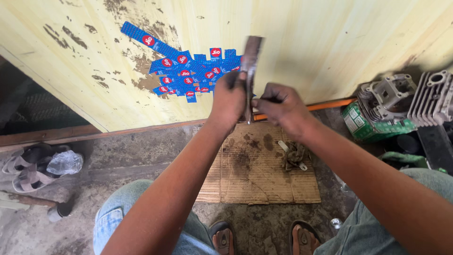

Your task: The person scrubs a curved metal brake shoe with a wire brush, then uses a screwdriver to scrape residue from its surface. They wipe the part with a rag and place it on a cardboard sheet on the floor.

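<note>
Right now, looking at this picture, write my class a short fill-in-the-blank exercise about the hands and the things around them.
1. The left hand grips a long ____ bar held upright.
2. The right hand touches the bar on its ____ side.
3. On the floor below lies a stained sheet of ____.
4. A dirty rag rests on that ____.

Missing words: metal; right; cardboard; sheet

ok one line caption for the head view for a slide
Left hand and right hand hold a long metal part upright above stained cardboard and an oily rag.
</note>
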